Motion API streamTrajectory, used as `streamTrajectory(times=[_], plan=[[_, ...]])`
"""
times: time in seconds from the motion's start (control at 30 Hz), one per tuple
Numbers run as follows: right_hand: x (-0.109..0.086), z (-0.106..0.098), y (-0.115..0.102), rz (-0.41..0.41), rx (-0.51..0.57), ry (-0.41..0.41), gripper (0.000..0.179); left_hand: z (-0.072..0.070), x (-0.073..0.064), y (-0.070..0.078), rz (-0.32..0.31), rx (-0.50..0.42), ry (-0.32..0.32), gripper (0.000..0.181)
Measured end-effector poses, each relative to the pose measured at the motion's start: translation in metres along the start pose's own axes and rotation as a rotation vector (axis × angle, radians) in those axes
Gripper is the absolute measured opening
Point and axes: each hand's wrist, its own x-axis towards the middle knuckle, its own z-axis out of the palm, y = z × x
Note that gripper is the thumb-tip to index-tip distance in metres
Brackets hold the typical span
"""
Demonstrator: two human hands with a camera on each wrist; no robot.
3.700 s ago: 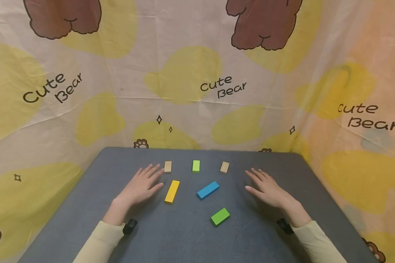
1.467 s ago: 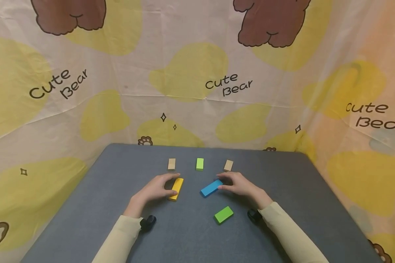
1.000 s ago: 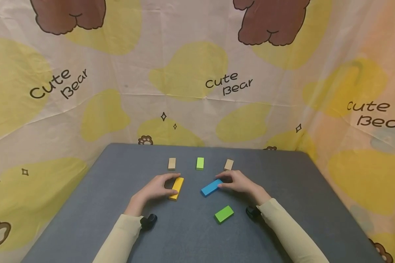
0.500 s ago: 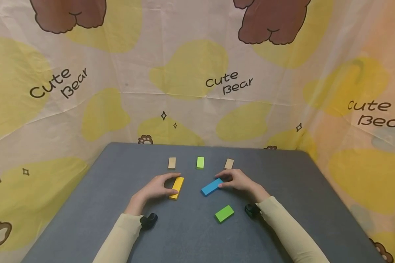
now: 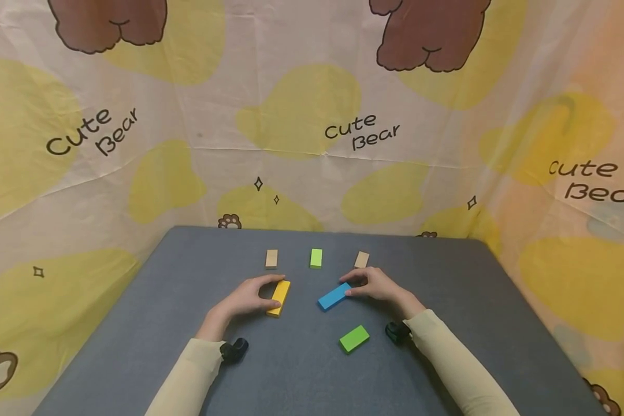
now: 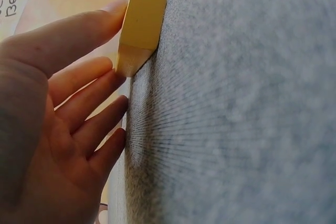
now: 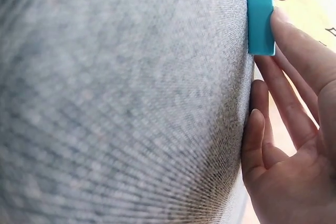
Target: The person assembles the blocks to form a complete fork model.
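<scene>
Nearest you, a green block (image 5: 355, 339) lies on the grey surface (image 5: 291, 375). Beyond it, your left hand (image 5: 244, 297) pinches the yellow block (image 5: 280, 292) between thumb and fingers; your right hand (image 5: 381, 286) grips the blue block's (image 5: 333, 297) right end likewise, though its far side is partly hidden. Farther back sit a tan block (image 5: 271, 258), a lime block (image 5: 316, 257) and another tan block (image 5: 361, 259), before a patterned cloth (image 5: 291, 185).

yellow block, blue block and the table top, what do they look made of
Yellow block: painted wood or perhaps plastic; smooth, low-gloss, evenly coloured faces.
Blue block: probably similar; flat, even colour with no grain visible, so plastic is possible too.
Table top: apparently matt grey-blue fabric; fine thread-like ribbing shows in both wrist views.
</scene>
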Motion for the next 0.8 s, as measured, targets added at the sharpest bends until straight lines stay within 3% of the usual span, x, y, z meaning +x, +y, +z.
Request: streamTrajectory(times=[0.8], plan=[[0.0005,-0.0006,-0.0007,0.037,-0.001,-0.011,0.033,-0.0027,0.0010,0.0001,0.004,0.003,-0.012,0.067]])
